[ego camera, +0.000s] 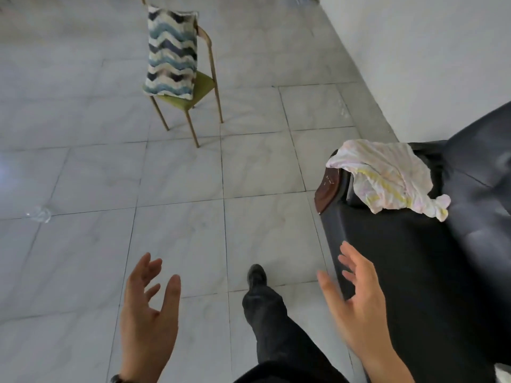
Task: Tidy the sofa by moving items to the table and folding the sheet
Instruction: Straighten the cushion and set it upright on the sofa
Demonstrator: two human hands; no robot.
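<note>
A crumpled pale sheet (387, 178) with faint pink and yellow stripes lies over the far armrest and seat of a dark sofa (401, 258) on the right. My left hand (148, 313) is held low over the floor, fingers apart, holding nothing. My right hand (356, 302) hovers beside the sofa's front edge, also spread and empty, well short of the sheet. No table is in view.
A zigzag-patterned cushion (171, 51) leans upright on a green-seated chair (199, 89) with thin wooden legs, far centre. A small clear object (40, 214) lies on the grey tiled floor at left. My dark-trousered leg and shoe (257, 277) step forward. A white wall (428, 51) runs along the right.
</note>
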